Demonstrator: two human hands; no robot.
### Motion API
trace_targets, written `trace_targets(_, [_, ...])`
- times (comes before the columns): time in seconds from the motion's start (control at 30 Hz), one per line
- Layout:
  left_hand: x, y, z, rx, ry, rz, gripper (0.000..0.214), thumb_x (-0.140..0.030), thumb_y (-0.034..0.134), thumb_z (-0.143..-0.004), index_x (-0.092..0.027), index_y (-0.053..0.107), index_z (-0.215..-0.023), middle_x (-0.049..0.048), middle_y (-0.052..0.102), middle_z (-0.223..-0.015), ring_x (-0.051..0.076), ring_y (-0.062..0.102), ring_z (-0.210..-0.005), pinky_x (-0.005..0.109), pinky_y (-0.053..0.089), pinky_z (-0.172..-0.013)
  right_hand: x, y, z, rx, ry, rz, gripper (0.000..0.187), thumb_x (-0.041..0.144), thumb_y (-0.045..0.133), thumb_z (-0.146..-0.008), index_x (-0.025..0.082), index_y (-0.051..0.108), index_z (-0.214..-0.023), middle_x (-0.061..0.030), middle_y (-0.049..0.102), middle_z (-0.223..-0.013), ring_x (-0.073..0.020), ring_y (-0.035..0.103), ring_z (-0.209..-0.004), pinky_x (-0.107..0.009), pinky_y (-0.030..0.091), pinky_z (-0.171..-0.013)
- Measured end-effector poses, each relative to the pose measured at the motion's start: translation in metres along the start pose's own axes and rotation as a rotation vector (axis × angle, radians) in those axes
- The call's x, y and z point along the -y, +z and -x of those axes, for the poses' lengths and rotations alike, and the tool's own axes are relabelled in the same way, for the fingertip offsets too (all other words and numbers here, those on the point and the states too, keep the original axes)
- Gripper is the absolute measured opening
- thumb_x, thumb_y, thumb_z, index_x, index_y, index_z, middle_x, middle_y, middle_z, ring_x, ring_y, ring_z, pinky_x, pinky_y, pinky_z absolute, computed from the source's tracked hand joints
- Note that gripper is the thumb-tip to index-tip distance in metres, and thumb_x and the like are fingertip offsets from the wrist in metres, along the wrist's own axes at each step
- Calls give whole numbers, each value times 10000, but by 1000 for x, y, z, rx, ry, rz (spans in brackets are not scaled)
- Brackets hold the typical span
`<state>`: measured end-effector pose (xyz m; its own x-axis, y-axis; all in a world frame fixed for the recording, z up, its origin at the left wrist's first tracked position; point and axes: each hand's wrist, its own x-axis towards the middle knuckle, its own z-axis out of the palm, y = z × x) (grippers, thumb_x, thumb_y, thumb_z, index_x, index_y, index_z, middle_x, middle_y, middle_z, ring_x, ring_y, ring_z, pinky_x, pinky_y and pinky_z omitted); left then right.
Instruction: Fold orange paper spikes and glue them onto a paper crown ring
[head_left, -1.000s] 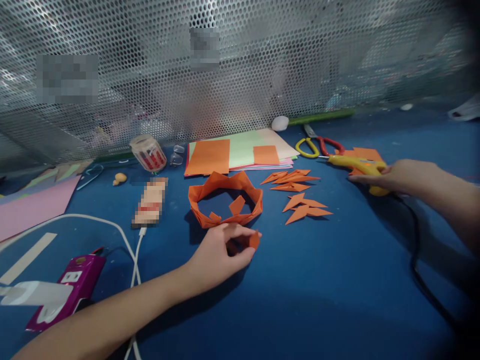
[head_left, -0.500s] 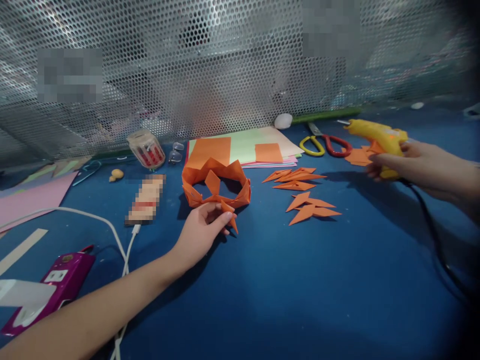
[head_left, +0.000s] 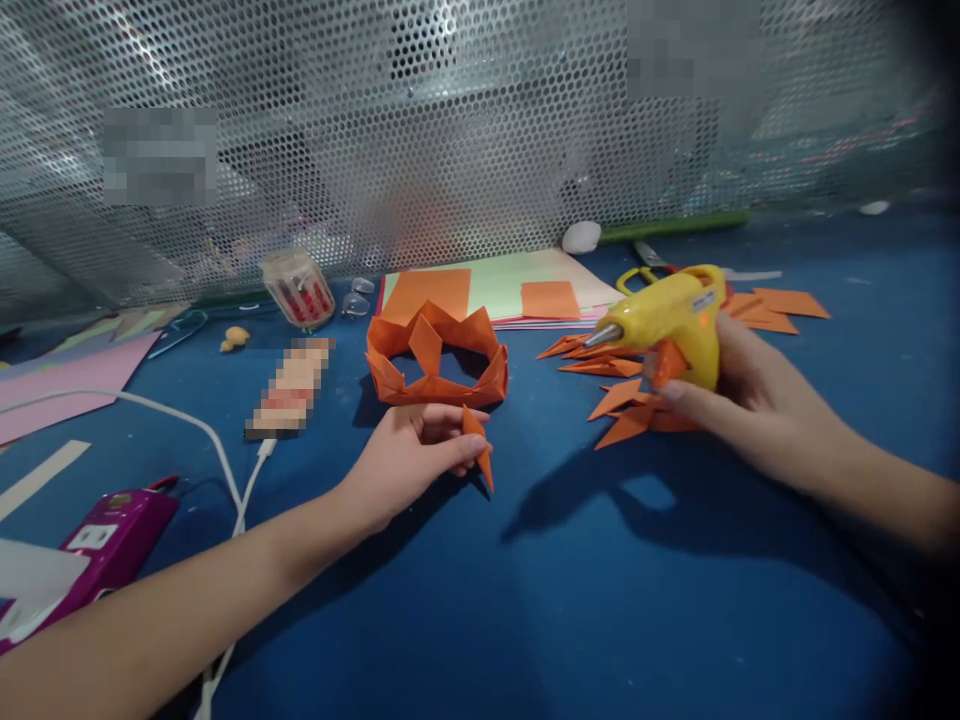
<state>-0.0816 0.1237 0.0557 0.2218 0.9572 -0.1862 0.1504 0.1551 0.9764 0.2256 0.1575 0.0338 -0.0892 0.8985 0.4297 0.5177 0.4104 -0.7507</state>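
Note:
A small folded orange paper piece [head_left: 480,450] is pinched between the thumb and fingers of my left hand [head_left: 420,450], its pointed end hanging down. Just behind that hand stands an orange paper crown [head_left: 390,385], a ring of folded points with one diamond-shaped piece upright in it. My right hand [head_left: 757,400] grips a yellow hot glue gun [head_left: 675,315] by its handle, held above the table with the metal nozzle facing left. Below and behind the gun lie several folded orange paper pieces [head_left: 626,425], partly covered by it.
Paper sheets [head_left: 495,265] lie at the back, near scissors [head_left: 637,278] with a yellow handle showing. A jar [head_left: 298,290] with red contents stands left of them. White cables [head_left: 217,440] and a purple power strip [head_left: 124,525] occupy the left. A perforated metal screen [head_left: 337,150] borders the table.
My right hand has brought the glue gun leftward and nearer, from beside the scissors to above the folded pieces. My left hand has shifted slightly right and away from the crown, still pinching its piece.

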Motion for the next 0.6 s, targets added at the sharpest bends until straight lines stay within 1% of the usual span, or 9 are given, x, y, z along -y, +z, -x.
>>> trace_targets(0.07, [-1,0,-1,6,-22,20,292,-296,942,-668,-150,787,-868,31,764,-779,165,696,-728,282,602,-719,4,7,6,36,-32,14,534,697,749,-745,276,546,-1004,-12,614,-762,-194,582,-608,-318,495,-494])
trace_targets(0.13, [-2,1,-2,8,-39,45,321,-292,966,-629,-147,779,-847,21,755,-794,149,685,-730,262,596,-722,8,13,11,69,-40,42,585,744,769,-715,273,543,-976,3,615,-697,-189,577,-541,-310,486,-438])
trace_targets(0.23, [-2,2,-3,4,-52,80,335,-300,969,-622,-148,778,-851,8,741,-795,128,664,-719,243,588,-724,12,19,16,103,-35,102,548,698,803,-728,278,484,-874,36,568,-575,-174,544,-433,-290,435,-359])
trace_targets(0.3, [-1,2,-3,-2,-56,97,334,-311,966,-626,-152,771,-844,-2,728,-778,122,656,-713,240,586,-727,13,22,17,123,-55,141,492,647,779,-761,286,454,-840,37,566,-551,-183,561,-419,-292,433,-352])
trace_targets(0.43, [1,1,-3,-7,-61,108,356,-318,977,-617,-152,766,-851,-5,718,-759,133,668,-720,257,590,-740,14,25,15,131,-154,239,360,516,719,-776,301,429,-767,18,569,-546,-210,579,-457,-323,432,-395])
trace_targets(0.5, [2,1,-3,-5,-64,106,364,-319,977,-620,-149,768,-864,0,724,-762,144,680,-734,267,590,-748,12,26,15,119,-209,295,346,459,712,-763,310,401,-732,6,549,-545,-238,598,-520,-342,439,-432])
trace_targets(0.6, [2,1,-2,-1,-62,106,371,-328,978,-622,-148,769,-869,6,730,-766,150,686,-747,267,586,-748,5,25,15,107,-282,364,316,426,707,-761,317,411,-733,-23,579,-578,-276,626,-619,-367,475,-484])
